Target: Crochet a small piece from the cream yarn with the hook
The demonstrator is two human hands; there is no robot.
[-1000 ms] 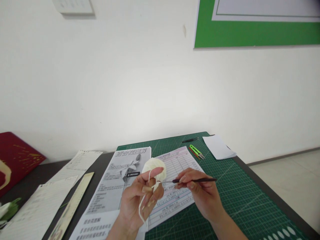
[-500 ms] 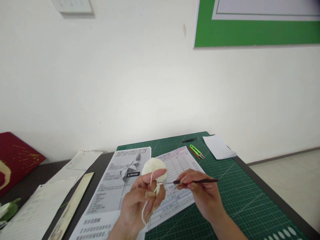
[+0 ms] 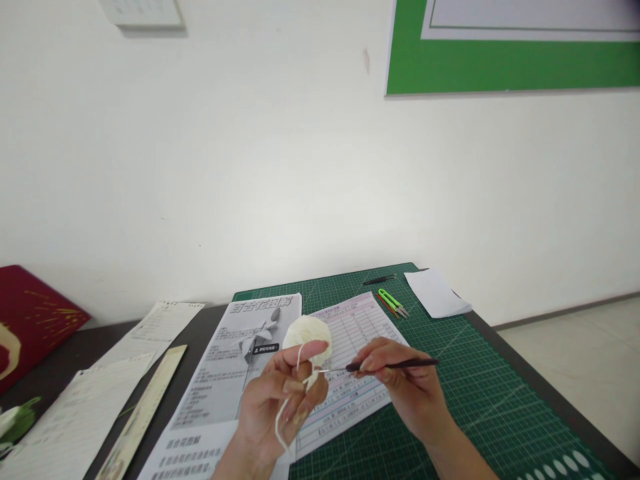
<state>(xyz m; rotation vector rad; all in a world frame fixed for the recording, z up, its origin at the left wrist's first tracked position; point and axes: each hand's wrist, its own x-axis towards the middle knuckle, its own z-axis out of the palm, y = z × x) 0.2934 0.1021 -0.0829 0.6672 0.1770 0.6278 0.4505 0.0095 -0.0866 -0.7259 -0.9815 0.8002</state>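
My left hand point(image 3: 280, 400) is closed on a small piece of cream crochet work point(image 3: 312, 379), pinched between thumb and fingers. Cream yarn loops over the raised index finger, and a loose tail point(image 3: 281, 427) hangs below the hand. In my right hand point(image 3: 400, 373) is a crochet hook point(image 3: 413, 363) with a dark handle, gripped like a pen. Its thin metal shaft points left, and the tip meets the crochet work at the left fingers. Just behind the left hand sits a ball of cream yarn point(image 3: 306, 330), partly covered by the fingers.
Printed sheets point(image 3: 200, 387) lie on a green cutting mat point(image 3: 480, 400). Thread snips point(image 3: 393, 302), black tweezers point(image 3: 379, 279) and white paper point(image 3: 436, 293) are toward the back right. A ruler point(image 3: 143, 413), handwritten pages point(image 3: 75, 413) and a red board point(image 3: 40, 320) are at left.
The left fingers and the crochet work have shifted slightly left and down. The yarn tail has swung a little left. The hook stays almost in place, its tip still at the work.
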